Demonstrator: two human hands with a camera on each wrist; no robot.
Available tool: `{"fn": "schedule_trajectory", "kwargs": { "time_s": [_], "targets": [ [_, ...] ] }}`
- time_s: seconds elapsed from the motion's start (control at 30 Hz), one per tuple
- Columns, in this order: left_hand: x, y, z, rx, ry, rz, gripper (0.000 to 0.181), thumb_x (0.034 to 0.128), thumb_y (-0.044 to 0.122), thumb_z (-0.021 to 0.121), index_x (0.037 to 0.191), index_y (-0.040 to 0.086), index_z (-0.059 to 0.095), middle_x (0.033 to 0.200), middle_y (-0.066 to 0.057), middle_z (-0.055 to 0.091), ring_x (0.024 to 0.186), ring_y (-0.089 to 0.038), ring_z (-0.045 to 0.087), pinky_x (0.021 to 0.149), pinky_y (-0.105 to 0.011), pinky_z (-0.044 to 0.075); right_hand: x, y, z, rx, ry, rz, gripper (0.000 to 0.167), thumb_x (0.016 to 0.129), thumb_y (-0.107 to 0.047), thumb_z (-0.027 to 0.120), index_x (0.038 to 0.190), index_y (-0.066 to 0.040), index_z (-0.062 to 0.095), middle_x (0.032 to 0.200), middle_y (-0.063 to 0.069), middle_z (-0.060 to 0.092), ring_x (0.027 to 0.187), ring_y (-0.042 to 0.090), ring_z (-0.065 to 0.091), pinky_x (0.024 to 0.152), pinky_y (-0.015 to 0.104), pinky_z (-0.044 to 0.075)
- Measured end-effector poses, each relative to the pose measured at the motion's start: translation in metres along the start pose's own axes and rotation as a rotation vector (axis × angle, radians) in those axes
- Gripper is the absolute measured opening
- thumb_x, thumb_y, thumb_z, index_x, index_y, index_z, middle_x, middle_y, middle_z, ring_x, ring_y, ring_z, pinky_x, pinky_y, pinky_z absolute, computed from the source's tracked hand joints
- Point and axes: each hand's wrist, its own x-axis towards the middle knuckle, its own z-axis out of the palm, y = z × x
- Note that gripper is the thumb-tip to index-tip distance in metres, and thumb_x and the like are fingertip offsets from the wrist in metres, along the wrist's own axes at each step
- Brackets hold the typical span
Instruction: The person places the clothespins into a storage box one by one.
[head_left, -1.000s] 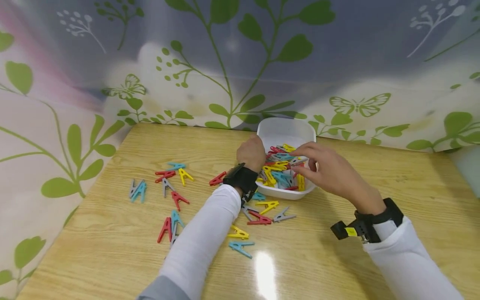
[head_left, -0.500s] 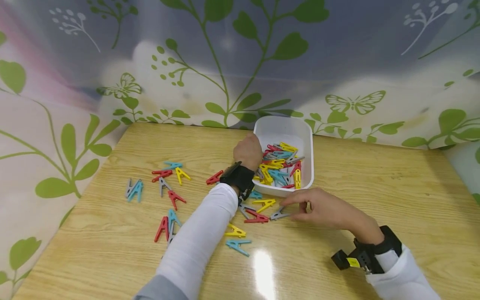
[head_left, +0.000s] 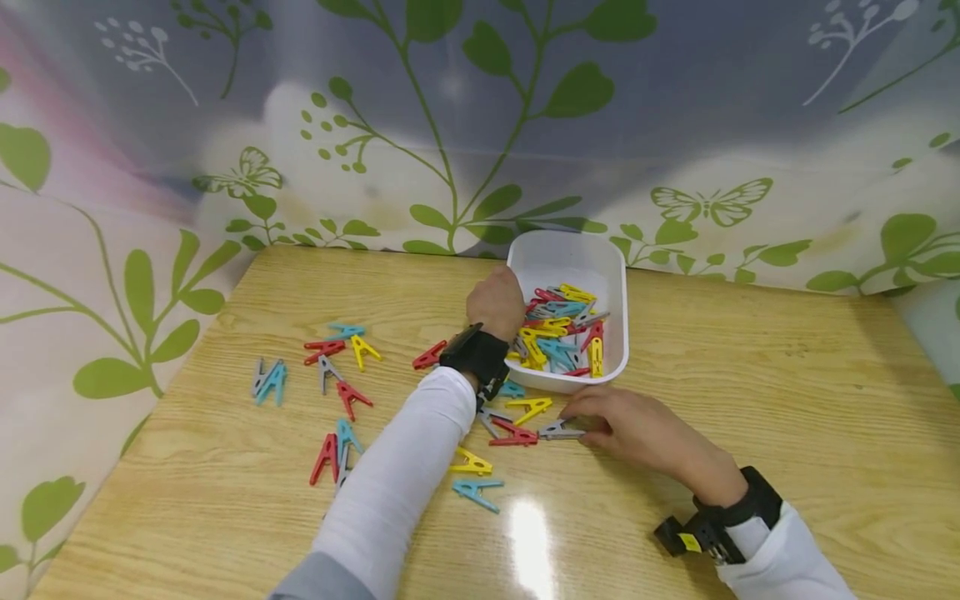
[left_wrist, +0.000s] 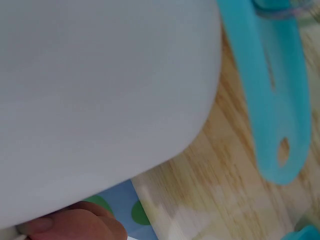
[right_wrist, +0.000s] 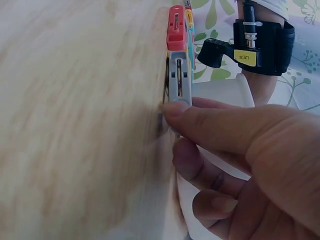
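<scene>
A white plastic container (head_left: pixel 617 333) holds a heap of red, yellow, blue and grey clothespins (head_left: pixel 558 333). My left hand (head_left: pixel 497 302) grips the container's left rim; in the left wrist view its fingertips (left_wrist: pixel 75 224) show at the edge of the white wall. Just in front of the container, my right hand (head_left: pixel 637 425) pinches the handle ends of a grey clothespin (head_left: pixel 557 430) lying on the table. In the right wrist view the thumb presses on that grey clothespin (right_wrist: pixel 179 75), whose tip end is close to a red clothespin (right_wrist: pixel 176 30).
Several more clothespins lie on the wooden table (head_left: pixel 720 367): a yellow clothespin (head_left: pixel 529 408) and a blue clothespin (head_left: pixel 477 492) near the left forearm, a red clothespin (head_left: pixel 352 397) further left. A patterned cloth (head_left: pixel 480 125) hangs behind the table.
My right hand has moved from above the container down to the table in front of it and taken hold of the grey clothespin. The left hand stays at the rim.
</scene>
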Motion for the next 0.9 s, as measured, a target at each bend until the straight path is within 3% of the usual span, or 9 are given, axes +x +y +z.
{"fn": "schedule_trajectory", "kwargs": {
  "time_s": [0.3, 0.5, 0.67, 0.9],
  "targets": [
    [0.0, 0.0, -0.003, -0.009, -0.001, 0.004, 0.023, 0.0983, 0.021, 0.051, 0.111, 0.004, 0.058, 0.094, -0.011, 0.07, 0.082, -0.026, 0.068, 0.066, -0.038, 0.055, -0.004, 0.0, 0.001, 0.036, -0.012, 0.079, 0.027, 0.084, -0.017, 0.074, 0.11, -0.014, 0.067, 0.108, -0.003, 0.061, 0.077, 0.005, 0.051, 0.065, 0.025, 0.045],
    [0.0, 0.0, -0.003, -0.017, -0.017, -0.001, 0.023, 0.0985, 0.022, 0.051, 0.112, 0.004, 0.057, 0.095, -0.012, 0.069, 0.083, -0.026, 0.067, 0.066, -0.038, 0.055, -0.011, -0.005, -0.009, 0.202, 0.006, 0.099, 0.028, 0.086, -0.018, 0.073, 0.113, -0.014, 0.065, 0.09, -0.005, 0.059, 0.067, 0.003, 0.049, 0.058, 0.024, 0.044],
    [-0.001, -0.001, -0.003, -0.015, -0.001, -0.003, 0.023, 0.0985, 0.022, 0.051, 0.11, 0.004, 0.058, 0.094, -0.012, 0.069, 0.082, -0.026, 0.067, 0.066, -0.038, 0.055, -0.009, -0.007, -0.028, 0.27, 0.087, 0.088, 0.03, 0.086, -0.016, 0.073, 0.114, -0.013, 0.064, 0.081, -0.004, 0.054, 0.064, 0.006, 0.049, 0.054, 0.025, 0.044],
    [-0.003, 0.0, -0.003, -0.018, 0.029, -0.002, 0.02, 0.099, 0.02, 0.05, 0.107, 0.004, 0.06, 0.089, -0.012, 0.07, 0.078, -0.026, 0.068, 0.063, -0.037, 0.055, 0.005, 0.003, -0.053, 0.188, 0.292, 0.029, 0.032, 0.085, -0.012, 0.074, 0.115, -0.015, 0.066, 0.098, -0.003, 0.059, 0.064, 0.008, 0.05, 0.053, 0.025, 0.043]
  ]
}}
